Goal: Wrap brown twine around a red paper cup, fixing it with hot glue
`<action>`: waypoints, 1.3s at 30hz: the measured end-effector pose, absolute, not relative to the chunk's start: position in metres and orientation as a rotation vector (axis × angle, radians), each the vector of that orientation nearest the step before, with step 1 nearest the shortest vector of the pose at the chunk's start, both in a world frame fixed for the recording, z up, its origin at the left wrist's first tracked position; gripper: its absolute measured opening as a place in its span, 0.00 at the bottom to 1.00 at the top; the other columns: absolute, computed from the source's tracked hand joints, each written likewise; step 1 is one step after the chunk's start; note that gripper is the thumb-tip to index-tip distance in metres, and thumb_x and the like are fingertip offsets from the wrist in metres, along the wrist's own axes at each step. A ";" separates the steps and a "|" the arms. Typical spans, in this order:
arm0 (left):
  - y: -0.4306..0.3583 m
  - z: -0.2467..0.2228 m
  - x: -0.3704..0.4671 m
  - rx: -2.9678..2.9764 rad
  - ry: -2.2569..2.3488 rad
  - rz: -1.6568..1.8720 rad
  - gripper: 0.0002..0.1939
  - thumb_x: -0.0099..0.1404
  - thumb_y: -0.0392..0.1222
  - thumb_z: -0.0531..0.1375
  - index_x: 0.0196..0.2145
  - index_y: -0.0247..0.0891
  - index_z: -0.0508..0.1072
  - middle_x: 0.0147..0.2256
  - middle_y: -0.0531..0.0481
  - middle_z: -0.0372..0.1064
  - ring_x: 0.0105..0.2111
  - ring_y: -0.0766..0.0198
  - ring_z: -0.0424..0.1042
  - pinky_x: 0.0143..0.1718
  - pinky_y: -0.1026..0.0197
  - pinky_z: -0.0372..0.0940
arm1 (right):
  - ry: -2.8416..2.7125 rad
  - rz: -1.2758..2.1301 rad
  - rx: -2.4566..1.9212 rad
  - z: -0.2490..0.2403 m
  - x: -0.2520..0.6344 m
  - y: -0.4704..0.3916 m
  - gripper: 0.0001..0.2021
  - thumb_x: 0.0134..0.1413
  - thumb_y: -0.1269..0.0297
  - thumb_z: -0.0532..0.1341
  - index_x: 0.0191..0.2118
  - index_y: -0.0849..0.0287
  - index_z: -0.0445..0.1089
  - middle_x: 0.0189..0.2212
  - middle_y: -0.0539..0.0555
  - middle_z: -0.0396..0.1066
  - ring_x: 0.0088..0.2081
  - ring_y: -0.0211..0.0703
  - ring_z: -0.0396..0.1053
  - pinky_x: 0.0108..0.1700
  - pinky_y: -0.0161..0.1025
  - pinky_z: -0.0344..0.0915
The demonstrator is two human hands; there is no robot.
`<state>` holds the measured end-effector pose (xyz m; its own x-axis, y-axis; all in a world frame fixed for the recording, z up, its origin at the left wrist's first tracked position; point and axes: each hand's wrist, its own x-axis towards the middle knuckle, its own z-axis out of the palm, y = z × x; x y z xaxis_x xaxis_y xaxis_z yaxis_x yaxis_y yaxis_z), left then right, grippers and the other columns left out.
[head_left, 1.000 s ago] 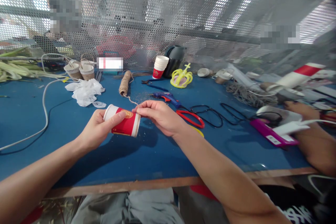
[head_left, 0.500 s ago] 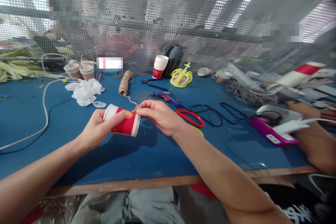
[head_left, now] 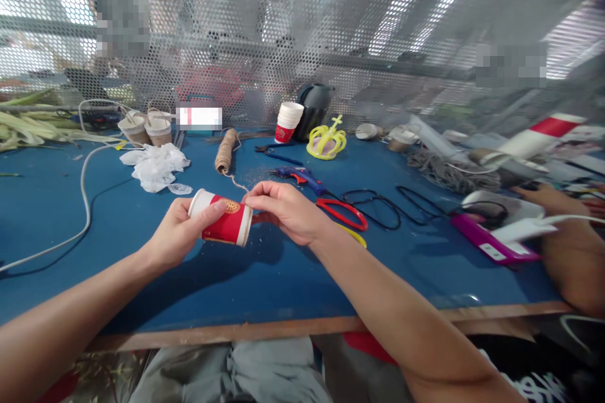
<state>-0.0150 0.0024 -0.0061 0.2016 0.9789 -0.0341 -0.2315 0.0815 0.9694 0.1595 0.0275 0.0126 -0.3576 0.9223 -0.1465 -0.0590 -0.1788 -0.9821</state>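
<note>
A red and white paper cup (head_left: 221, 227) lies on its side in my left hand (head_left: 177, 232), whose thumb presses on its red wall. My right hand (head_left: 283, 211) pinches the end of a twine at the cup's base rim. That twine (head_left: 237, 182) runs back to a brown twine roll (head_left: 226, 151) on the blue table (head_left: 265, 289). Beyond my right hand lie a blue glue gun (head_left: 300, 176) and red-handled scissors (head_left: 343, 213).
At the back stand stacked cups (head_left: 289, 121), a dark kettle (head_left: 314, 110) and a yellow crown (head_left: 326, 141). White plastic (head_left: 155, 167) lies left. A purple power strip (head_left: 494, 239) and another person's arm (head_left: 567, 239) are at the right.
The view has shifted very slightly. Both hands keep their hold on the cup and twine, with hardly any movement.
</note>
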 end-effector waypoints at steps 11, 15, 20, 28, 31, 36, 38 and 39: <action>0.002 -0.009 -0.016 1.200 0.906 1.138 0.13 0.51 0.46 0.63 0.19 0.33 0.73 0.17 0.54 0.68 0.17 0.72 0.61 0.20 0.70 0.58 | -1.303 1.634 -1.074 0.015 0.158 0.026 0.05 0.39 0.71 0.62 0.23 0.61 0.63 0.22 0.47 0.65 0.26 0.31 0.64 0.32 0.33 0.62; -0.001 -0.006 -0.016 1.373 0.932 1.148 0.14 0.53 0.47 0.61 0.19 0.33 0.74 0.16 0.54 0.66 0.16 0.72 0.58 0.20 0.69 0.57 | -1.281 1.610 -1.052 0.015 0.159 0.028 0.05 0.41 0.70 0.61 0.24 0.61 0.63 0.23 0.48 0.65 0.27 0.31 0.64 0.33 0.33 0.62; -0.002 -0.009 -0.019 1.527 0.991 1.209 0.16 0.54 0.49 0.59 0.18 0.33 0.71 0.16 0.54 0.63 0.17 0.71 0.56 0.20 0.68 0.56 | -1.303 1.477 -1.042 0.022 0.166 0.030 0.08 0.47 0.61 0.60 0.25 0.60 0.64 0.24 0.49 0.65 0.29 0.34 0.64 0.31 0.34 0.61; -0.001 -0.006 -0.017 1.594 1.018 1.292 0.13 0.55 0.47 0.58 0.22 0.34 0.73 0.20 0.52 0.67 0.20 0.70 0.59 0.22 0.68 0.59 | -1.619 1.456 -1.117 0.039 0.172 0.012 0.07 0.47 0.62 0.59 0.26 0.61 0.67 0.24 0.51 0.68 0.28 0.34 0.64 0.29 0.33 0.58; -0.001 -0.006 -0.017 1.629 1.059 1.292 0.14 0.54 0.46 0.59 0.19 0.34 0.72 0.17 0.53 0.64 0.18 0.70 0.57 0.19 0.68 0.57 | -1.626 1.451 -1.131 0.037 0.170 0.011 0.04 0.46 0.66 0.60 0.28 0.61 0.68 0.26 0.50 0.69 0.28 0.34 0.64 0.30 0.33 0.58; -0.002 -0.005 -0.018 1.699 1.052 1.262 0.13 0.54 0.46 0.59 0.20 0.34 0.74 0.16 0.53 0.64 0.17 0.70 0.56 0.18 0.68 0.57 | -1.579 1.471 -1.126 0.034 0.168 0.013 0.01 0.44 0.70 0.60 0.25 0.61 0.68 0.22 0.48 0.67 0.24 0.31 0.62 0.29 0.33 0.57; -0.002 -0.005 -0.018 1.751 1.043 1.254 0.12 0.55 0.44 0.58 0.22 0.34 0.75 0.17 0.52 0.65 0.17 0.70 0.57 0.18 0.68 0.57 | -1.569 1.477 -1.132 0.034 0.167 0.013 0.01 0.43 0.70 0.60 0.25 0.61 0.67 0.21 0.47 0.67 0.24 0.31 0.62 0.29 0.33 0.57; -0.002 -0.005 -0.018 1.776 1.043 1.253 0.12 0.56 0.44 0.58 0.22 0.34 0.75 0.17 0.52 0.65 0.17 0.70 0.57 0.18 0.68 0.57 | -1.566 1.482 -1.135 0.034 0.167 0.013 0.01 0.42 0.70 0.60 0.24 0.61 0.67 0.21 0.47 0.67 0.23 0.31 0.62 0.29 0.33 0.57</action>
<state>-0.0183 -0.0021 -0.0050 0.2025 0.9030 0.3790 0.2091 -0.4180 0.8841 0.1672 0.0127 0.0340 -0.3792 0.9216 -0.0823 0.1333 -0.0336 -0.9905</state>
